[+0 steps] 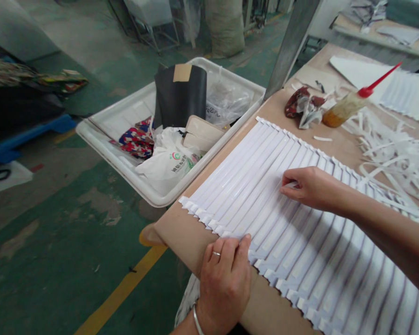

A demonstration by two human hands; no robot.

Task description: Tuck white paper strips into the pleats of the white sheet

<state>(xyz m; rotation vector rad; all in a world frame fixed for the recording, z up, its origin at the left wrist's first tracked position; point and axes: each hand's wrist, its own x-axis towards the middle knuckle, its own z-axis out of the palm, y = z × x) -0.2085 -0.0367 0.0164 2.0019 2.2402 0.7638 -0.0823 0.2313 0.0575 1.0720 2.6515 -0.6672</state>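
Overlapping white pieces (244, 177) lie in a long fanned row on the brown-covered table, each showing a narrow strip along it. My left hand (225, 279), with a ring and a bracelet, is at the row's near edge. Its bent fingers are pressed together on the end of a white piece; the fingertips are partly hidden. Over the middle of the row, my right hand (309, 188) is closed in a pinch. A bit of thin white strip (292, 184) shows between its thumb and fingers, the rest hidden.
Loose white strips (394, 153) are heaped at the right. Behind the row lie a red-tipped glue bottle (345, 109) and a crumpled dark red wrapper (303, 104). A white tub (125, 172) holding bags and a black sheet adjoins the table's left edge, near a metal post (289, 46).
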